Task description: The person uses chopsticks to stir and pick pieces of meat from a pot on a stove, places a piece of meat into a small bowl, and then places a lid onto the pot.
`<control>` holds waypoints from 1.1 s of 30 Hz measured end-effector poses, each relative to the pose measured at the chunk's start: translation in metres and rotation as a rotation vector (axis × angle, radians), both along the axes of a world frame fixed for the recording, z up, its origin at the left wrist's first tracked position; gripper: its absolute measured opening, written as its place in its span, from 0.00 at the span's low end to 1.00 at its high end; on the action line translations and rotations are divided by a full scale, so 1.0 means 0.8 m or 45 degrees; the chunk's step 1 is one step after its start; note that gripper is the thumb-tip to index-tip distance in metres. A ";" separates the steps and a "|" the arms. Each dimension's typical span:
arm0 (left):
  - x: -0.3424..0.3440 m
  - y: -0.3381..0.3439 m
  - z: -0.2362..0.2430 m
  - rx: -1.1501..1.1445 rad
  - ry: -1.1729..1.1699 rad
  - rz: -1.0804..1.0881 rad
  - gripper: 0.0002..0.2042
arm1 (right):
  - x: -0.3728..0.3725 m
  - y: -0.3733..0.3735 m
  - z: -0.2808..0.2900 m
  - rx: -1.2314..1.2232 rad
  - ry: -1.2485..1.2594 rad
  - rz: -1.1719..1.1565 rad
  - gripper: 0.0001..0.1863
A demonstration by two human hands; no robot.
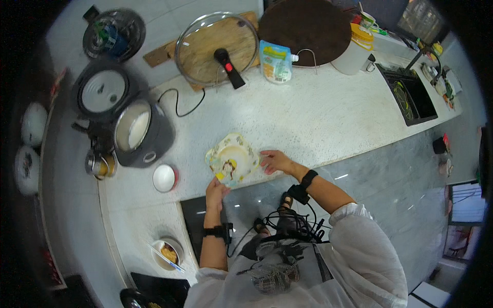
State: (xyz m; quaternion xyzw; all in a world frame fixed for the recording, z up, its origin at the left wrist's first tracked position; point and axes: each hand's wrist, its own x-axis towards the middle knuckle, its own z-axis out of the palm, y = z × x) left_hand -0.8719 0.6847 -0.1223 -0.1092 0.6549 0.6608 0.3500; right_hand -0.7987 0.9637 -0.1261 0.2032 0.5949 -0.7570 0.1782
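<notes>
A pale yellow plate (234,158) with wavy edges and a printed figure lies at the counter's front edge, or just above it; which one I cannot tell. My left hand (215,192) pinches its near left rim, thumb and fingers closed on it. At the plate's right rim, my right hand (275,161) grips with curled fingers, partly hidden behind the edge. Nothing rests on the plate that I can see. Left of it stands a small white bowl (164,178) with a reddish outside.
An open rice cooker (141,131) with white contents stands at the left, its power cord trailing behind. Nearer is a bowl of food with chopsticks (167,253). Along the back wall lean a glass lid (216,49) and a pouch (276,62). A black sink (408,95) is far right.
</notes>
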 end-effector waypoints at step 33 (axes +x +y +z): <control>-0.023 0.075 -0.036 0.156 0.135 0.866 0.06 | 0.228 0.295 -0.003 0.317 -0.150 -1.031 0.22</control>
